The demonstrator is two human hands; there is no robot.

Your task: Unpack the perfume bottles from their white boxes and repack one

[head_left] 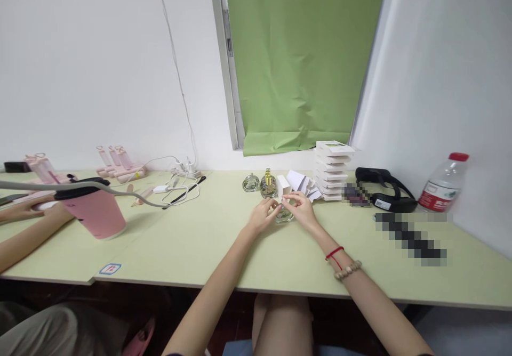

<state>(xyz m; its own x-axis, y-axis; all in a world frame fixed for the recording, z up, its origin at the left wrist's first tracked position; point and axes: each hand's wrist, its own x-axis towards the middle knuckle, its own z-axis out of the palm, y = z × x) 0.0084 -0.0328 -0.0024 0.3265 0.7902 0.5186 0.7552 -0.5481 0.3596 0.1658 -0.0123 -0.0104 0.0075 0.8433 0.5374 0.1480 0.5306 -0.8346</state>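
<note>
My left hand (262, 216) and my right hand (301, 210) meet over the pale green table (208, 244), both with fingers pinched around a small clear glass bottle (284, 216) that rests on the tabletop between them. Just behind stand a round glass bottle (250, 183), a taller bottle with a gold cap (268, 184) and a small white box (283, 185). Folded white cards (302, 184) lie to the right of the box.
A stack of white boxes (333, 170) stands at the back, with a black strap device (386, 196) and a water bottle (442, 184) at right. A pink cup (96, 210), pink holders (118, 163) and white cables (176, 183) sit left. Another person's arm (28, 233) rests at far left.
</note>
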